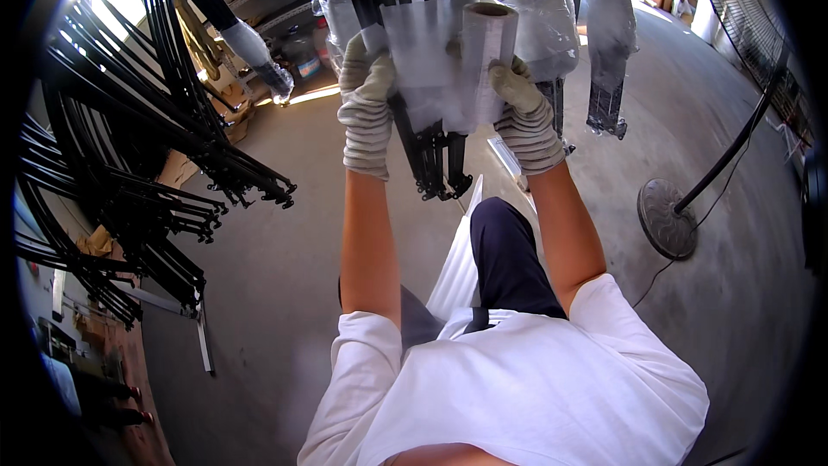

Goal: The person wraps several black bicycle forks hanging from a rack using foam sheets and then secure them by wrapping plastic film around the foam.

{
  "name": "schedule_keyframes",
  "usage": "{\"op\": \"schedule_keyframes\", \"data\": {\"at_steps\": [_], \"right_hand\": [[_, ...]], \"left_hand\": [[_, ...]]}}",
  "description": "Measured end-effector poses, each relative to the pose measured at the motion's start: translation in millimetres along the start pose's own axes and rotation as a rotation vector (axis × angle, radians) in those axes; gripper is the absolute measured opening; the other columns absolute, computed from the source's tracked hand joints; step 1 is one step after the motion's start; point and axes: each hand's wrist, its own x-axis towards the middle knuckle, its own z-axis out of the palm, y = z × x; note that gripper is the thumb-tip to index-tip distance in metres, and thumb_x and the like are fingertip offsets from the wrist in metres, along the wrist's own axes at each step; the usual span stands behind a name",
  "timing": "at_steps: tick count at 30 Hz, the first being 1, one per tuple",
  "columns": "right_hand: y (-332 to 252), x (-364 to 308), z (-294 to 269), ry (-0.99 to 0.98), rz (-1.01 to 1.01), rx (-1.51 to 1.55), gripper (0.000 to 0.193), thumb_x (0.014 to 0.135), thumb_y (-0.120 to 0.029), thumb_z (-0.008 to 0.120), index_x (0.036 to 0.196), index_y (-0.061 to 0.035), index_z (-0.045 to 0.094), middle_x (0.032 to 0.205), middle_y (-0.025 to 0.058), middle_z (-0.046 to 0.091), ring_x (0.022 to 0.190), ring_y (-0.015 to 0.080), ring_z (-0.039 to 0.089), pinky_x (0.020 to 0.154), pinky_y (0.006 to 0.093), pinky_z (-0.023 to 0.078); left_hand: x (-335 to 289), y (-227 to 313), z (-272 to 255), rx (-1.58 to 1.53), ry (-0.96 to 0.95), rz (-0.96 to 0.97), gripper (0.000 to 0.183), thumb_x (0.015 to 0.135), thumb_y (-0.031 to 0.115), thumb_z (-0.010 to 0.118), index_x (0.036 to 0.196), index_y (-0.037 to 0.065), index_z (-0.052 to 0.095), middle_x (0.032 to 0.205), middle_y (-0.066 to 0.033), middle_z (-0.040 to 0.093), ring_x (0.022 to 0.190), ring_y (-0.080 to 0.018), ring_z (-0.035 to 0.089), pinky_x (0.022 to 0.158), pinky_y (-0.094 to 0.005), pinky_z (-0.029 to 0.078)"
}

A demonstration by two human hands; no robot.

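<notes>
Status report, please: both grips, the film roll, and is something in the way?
Left grip at the wrapped black bars' left edge. Right grip holding the film roll beside them. Another wrapped bundle at right may crowd it.

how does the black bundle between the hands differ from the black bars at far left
The bundle has cloudy film across it; the bars show none. The bundle is gathered narrow, while the bars fan out widely. The bundle sits between the left hand and the right hand, which grips a film roll; the bars are clear of both hands. Both are black, with small fittings at their lower ends.
</notes>
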Motion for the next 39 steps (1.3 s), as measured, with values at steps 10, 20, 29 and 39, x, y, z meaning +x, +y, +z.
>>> {"op": "schedule_keyframes", "data": {"at_steps": [10, 20, 29, 39], "right_hand": [[10.2, 3.1, 0.9, -0.158, -0.01, 0.186, 0.031, 0.069, -0.015, 0.064, 0.095, -0.0046, 0.052, 0.081, 0.0015, 0.056, 0.069, 0.0073, 0.053, 0.059, 0.0222, 0.046], [23.0, -0.6, 18.9, -0.091, -0.048, 0.135, 0.032, 0.071, -0.017, 0.061, 0.098, -0.0063, 0.048, 0.083, 0.0016, 0.054, 0.071, 0.0093, 0.052, 0.06, 0.0234, 0.046], [22.7, -4.5, 39.9, 0.035, -0.129, 0.051, 0.031, 0.075, -0.021, 0.057, 0.099, -0.005, 0.047, 0.085, 0.0019, 0.053, 0.074, 0.0108, 0.052, 0.062, 0.025, 0.046], [3.6, -12.8, 58.1, 0.158, -0.138, 0.357, 0.044, 0.073, -0.032, 0.058, 0.104, -0.0039, 0.046, 0.091, 0.0037, 0.054, 0.081, 0.0134, 0.052, 0.07, 0.026, 0.044]], "left_hand": [[-0.4, -3.8, -2.3, 0.66, -0.114, 0.577, 0.047, 0.082, 0.008, 0.042, 0.125, 0.012, 0.022, 0.113, -0.0058, 0.043, 0.095, -0.0133, 0.046, 0.081, -0.0244, 0.038], [-16.5, -10.1, -36.0, 1.078, -0.254, 0.505, 0.059, 0.077, 0.018, 0.053, 0.124, 0.004, 0.021, 0.109, -0.0077, 0.046, 0.095, -0.0149, 0.049, 0.081, -0.0262, 0.042], [-26.9, 15.6, 11.0, -0.028, -0.158, -0.069, 0.071, 0.068, 0.026, 0.064, 0.122, 0.003, 0.024, 0.109, -0.0098, 0.045, 0.092, -0.0163, 0.05, 0.073, -0.0262, 0.046], [-26.4, 12.9, 13.1, 0.647, -0.116, 0.533, 0.073, 0.075, 0.027, 0.056, 0.13, 0.016, 0.009, 0.131, -0.0093, 0.014, 0.105, -0.0192, 0.037, 0.087, -0.0291, 0.033]]}}
